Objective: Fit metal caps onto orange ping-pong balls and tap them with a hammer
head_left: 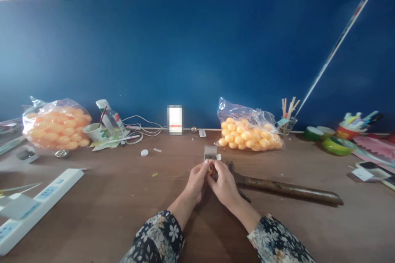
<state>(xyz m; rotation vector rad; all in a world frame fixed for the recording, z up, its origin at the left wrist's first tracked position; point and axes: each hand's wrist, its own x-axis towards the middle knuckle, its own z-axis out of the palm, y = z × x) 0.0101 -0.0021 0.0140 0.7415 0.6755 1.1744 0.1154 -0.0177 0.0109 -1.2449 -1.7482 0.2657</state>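
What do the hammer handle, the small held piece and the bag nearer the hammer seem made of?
Hammer handle: likely wood, worn and glossy, by its mottled brown surface and highlights.
Small held piece: orange-gold, perhaps metal or plastic; mostly covered.
Bag: clear, shiny plastic film, by its creases and glints.

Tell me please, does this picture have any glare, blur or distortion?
Head view, back of table: glare on the left bag and right bag; the upright white rectangle is pixelated and washed out. Head view, left edge: the power strip looks stretched, perhaps by a wide lens. Head view, centre: the small orange item between left hand and right hand is indistinct.
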